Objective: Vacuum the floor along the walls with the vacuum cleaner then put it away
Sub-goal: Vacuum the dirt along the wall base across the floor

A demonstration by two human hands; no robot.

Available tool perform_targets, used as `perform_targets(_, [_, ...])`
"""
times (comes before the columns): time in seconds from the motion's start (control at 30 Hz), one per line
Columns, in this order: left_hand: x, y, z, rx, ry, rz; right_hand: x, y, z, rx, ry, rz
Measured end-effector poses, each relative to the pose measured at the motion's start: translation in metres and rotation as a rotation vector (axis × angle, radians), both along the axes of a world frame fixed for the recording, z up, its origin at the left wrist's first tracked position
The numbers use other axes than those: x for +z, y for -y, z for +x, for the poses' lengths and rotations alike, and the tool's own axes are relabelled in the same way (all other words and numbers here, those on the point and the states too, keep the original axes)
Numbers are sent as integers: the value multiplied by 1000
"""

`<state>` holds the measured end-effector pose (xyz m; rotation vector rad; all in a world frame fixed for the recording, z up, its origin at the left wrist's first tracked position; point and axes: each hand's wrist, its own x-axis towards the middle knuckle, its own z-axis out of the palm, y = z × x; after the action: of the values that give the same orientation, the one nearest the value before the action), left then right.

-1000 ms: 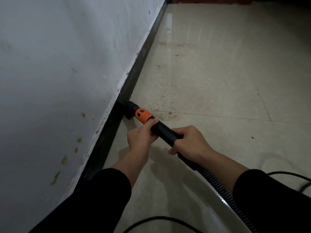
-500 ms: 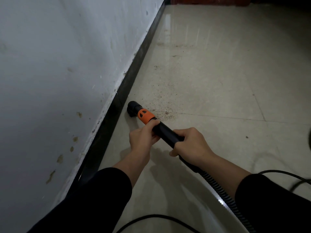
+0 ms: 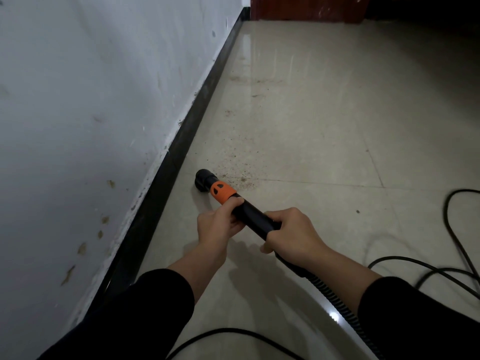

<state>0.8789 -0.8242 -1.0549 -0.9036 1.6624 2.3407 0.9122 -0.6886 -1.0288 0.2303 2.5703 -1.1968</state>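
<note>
The vacuum wand [image 3: 253, 211] is a black tube with an orange collar [image 3: 222, 192] and a black nozzle [image 3: 204, 179] touching the beige tile floor [image 3: 311, 126], a short way right of the black baseboard [image 3: 181, 144]. My left hand [image 3: 217, 224] grips the tube just behind the orange collar. My right hand [image 3: 293, 233] grips it further back, where the ribbed hose [image 3: 335, 298] begins. Brown dust specks [image 3: 239, 175] lie on the floor just right of and beyond the nozzle.
A stained white wall [image 3: 91, 113] runs along the left. A black power cord [image 3: 454, 242] loops on the floor at right, and another stretch of cord [image 3: 233, 333] curves near the bottom. A reddish-brown door or furniture base [image 3: 306, 9] closes the far end.
The nozzle has pulled away from the baseboard toward the right and now sits clear of it. Both hands keep the same grip. More of the cord shows at right.
</note>
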Motion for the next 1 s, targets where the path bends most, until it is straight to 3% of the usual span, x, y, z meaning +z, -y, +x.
perform_targets(1.0, [5,-69,14,-147,-2,88,13,-71,28,-57,2,44])
